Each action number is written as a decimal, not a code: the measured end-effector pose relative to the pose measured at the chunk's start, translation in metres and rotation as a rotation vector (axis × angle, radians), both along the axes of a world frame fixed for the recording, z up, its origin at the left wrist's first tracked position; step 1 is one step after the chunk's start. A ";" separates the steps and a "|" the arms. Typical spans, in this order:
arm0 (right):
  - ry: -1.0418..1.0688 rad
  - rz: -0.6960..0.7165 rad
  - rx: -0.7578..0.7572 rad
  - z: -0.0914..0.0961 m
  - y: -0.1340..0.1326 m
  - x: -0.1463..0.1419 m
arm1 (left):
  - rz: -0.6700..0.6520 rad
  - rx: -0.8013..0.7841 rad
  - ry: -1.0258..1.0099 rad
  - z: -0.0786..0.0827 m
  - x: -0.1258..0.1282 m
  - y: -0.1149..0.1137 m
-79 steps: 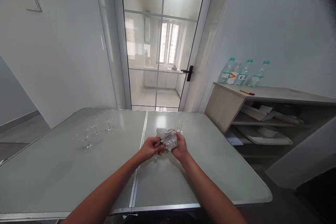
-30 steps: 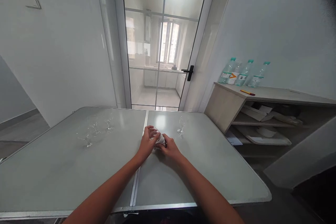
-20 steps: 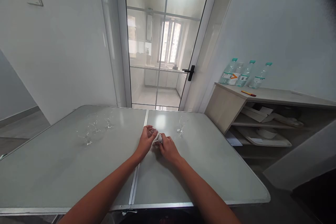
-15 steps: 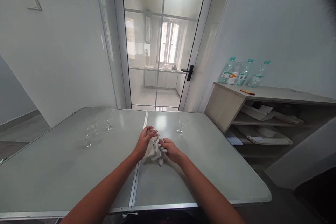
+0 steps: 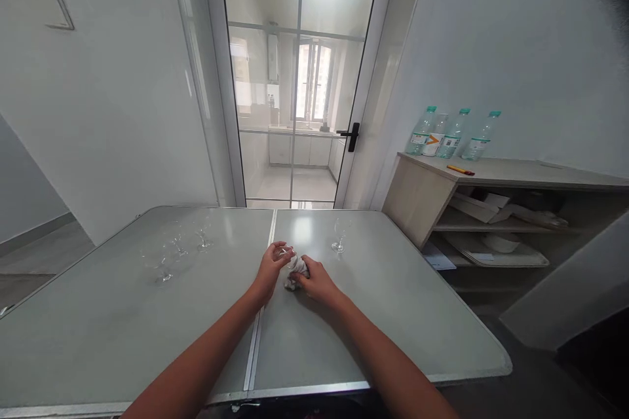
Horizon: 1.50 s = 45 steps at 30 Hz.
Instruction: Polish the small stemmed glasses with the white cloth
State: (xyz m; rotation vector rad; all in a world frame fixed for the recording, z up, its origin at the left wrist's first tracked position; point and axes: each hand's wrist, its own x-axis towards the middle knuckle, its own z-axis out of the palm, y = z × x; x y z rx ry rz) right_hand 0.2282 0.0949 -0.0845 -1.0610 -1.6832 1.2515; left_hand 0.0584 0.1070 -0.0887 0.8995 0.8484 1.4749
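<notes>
My left hand (image 5: 271, 265) is wrapped round a clear stemmed glass (image 5: 281, 251), much of it hidden by the fingers. Bunched in my right hand (image 5: 314, 280) is a white cloth (image 5: 296, 270), pressed against the glass. Both hands are close together over the table (image 5: 388, 321), just right of its metal seam. Another stemmed glass (image 5: 339, 237) stands upright beyond my right hand. To the left are several more clear glasses, among them a near one (image 5: 164, 270) and a far one (image 5: 203, 237).
A wooden shelf unit (image 5: 427, 193) stands right of the table. On its top are several bottles (image 5: 421, 131), a paper-labelled cup (image 5: 435, 139) and a yellow-and-red pen-like object (image 5: 460, 171). Behind the table is a glass door (image 5: 265, 157) with a black handle (image 5: 352, 137).
The cloth is gathered more tightly; its loose hanging end is now tucked up under my right hand. My right hand has turned slightly over it. The view has shifted a little.
</notes>
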 end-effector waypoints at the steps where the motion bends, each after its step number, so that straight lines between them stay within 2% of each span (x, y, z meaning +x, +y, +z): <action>1: -0.111 -0.065 0.103 -0.001 0.000 -0.001 | 0.046 0.017 0.041 -0.002 0.001 0.000; 2: -0.175 -0.100 0.167 -0.003 0.000 -0.002 | 0.062 0.030 0.057 -0.002 0.002 0.000; 3: -0.162 -0.092 0.168 -0.004 0.000 -0.003 | 0.055 0.037 0.048 -0.002 0.002 -0.001; 8: 0.224 0.134 -0.114 -0.007 0.003 -0.002 | -0.124 0.019 -0.133 0.010 -0.001 -0.007; 13: 0.254 0.169 -0.189 -0.010 0.006 0.002 | -0.272 0.081 -0.186 0.014 -0.002 -0.009; 15: 0.266 0.132 -0.156 -0.011 0.006 0.002 | -0.246 0.096 -0.155 0.010 -0.003 -0.006; 17: 0.224 0.037 -0.050 -0.011 0.006 0.002 | -0.148 0.079 -0.058 0.006 -0.004 -0.002; 19: 0.044 -0.094 0.153 -0.010 0.006 0.002 | -0.063 0.082 0.072 0.004 -0.005 0.001; 21: -0.208 -0.203 0.369 -0.010 0.005 0.003 | -0.040 0.118 0.158 0.005 -0.005 0.000; 23: -0.353 -0.240 0.473 -0.011 0.005 0.004 | -0.025 0.129 0.180 0.007 -0.003 -0.003; 25: -0.282 -0.201 0.424 -0.011 0.005 0.005 | 0.011 0.106 0.182 0.009 -0.002 -0.005; 27: -0.066 -0.091 0.264 -0.012 0.006 0.006 | 0.008 0.097 0.174 0.010 -0.002 -0.005; 30: 0.163 0.070 0.058 -0.013 0.008 0.007 | -0.117 0.116 0.117 0.011 -0.007 -0.004; 33: 0.197 0.139 -0.002 -0.011 0.009 0.008 | -0.244 0.163 0.033 0.011 -0.011 -0.002; 35: 0.214 0.147 -0.008 -0.010 0.010 0.010 | -0.236 0.201 0.036 0.011 -0.011 -0.002; 37: 0.223 0.110 0.019 -0.008 0.011 0.011 | -0.143 0.204 0.103 0.011 -0.009 -0.002; 41: 0.034 -0.047 0.247 -0.005 0.009 0.011 | 0.057 0.158 0.246 0.009 -0.003 -0.005; 43: -0.057 -0.072 0.324 -0.004 0.007 0.010 | 0.087 0.160 0.269 0.009 -0.001 -0.006; 45: -0.038 -0.056 0.290 -0.004 0.005 0.008 | 0.086 0.157 0.269 0.009 -0.001 -0.007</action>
